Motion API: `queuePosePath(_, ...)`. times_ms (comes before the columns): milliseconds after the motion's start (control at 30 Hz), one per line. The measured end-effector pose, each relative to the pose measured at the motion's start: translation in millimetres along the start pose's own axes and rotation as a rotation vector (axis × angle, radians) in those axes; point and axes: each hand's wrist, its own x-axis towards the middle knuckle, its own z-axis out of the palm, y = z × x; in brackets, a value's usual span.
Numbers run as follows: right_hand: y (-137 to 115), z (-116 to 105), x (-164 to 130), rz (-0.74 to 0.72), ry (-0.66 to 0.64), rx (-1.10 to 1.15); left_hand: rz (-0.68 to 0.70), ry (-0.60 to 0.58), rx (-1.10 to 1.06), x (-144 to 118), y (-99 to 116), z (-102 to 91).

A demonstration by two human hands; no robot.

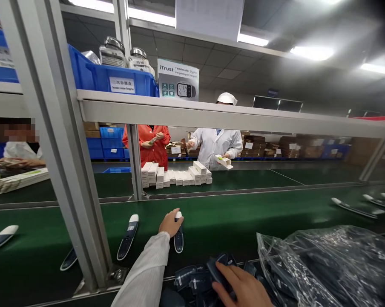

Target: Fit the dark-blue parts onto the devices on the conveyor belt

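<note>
My left hand (171, 223) reaches over the green conveyor belt (231, 213). Its fingers close around the white end of a slim dark-blue handheld device (179, 241), which stays on or just above the belt. At the lower middle my right hand (243, 285) has its thumb and fingers around a dark-blue plastic piece (215, 271). Under it lies a heap of similar dark-blue pieces (186, 275). Left of my left hand, another white-tipped device (127, 236) rests on the belt.
A clear plastic bag (333, 260) of dark pieces sits at the right. A metal post (74, 170) and shelf beam (211, 113) stand in front. White boxes (179, 177) line the far side. Co-workers in red (152, 145) and white (216, 145) coats face me.
</note>
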Motion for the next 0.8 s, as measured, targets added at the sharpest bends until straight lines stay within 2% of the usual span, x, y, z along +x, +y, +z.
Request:
queuePosePath(67, -12.2, 11.2, 32.0, 0.063, -0.084, -0.077, 0.031, 0.036, 0.003, 0.5, -0.5, 5.0)
queuePosePath(167, -29.2, 28.7, 73.9, 0.097, -0.121, -0.162, 0.040, 0.080, 0.026, 1.5, -1.0, 10.4)
queuePosePath(267, -36.0, 43.7, 100.3, 0.084, -0.157, -0.194, 0.047, 0.098, 0.049, 1.6, 0.4, 14.8)
queuePosePath(467, -25.1, 53.0, 104.4, 0.079, -0.234, -0.250, 0.073, 0.080, 0.047, -3.2, 11.6, 20.5)
queuePosePath(633, -13.6, 52.2, 103.5, 0.133, -0.311, -0.183, 0.124, 0.012, 0.004, -2.7, 16.3, 24.2)
queuePosePath(733, -5.1, 47.8, 107.6, 0.160, -0.311, -0.134, 0.117, -0.036, -0.021, 0.3, 15.7, 27.8)
queuePosePath(800, 6.2, 37.3, 107.6, 0.164, -0.294, -0.087, 0.134, -0.040, -0.042, 1.6, 15.1, 27.1)
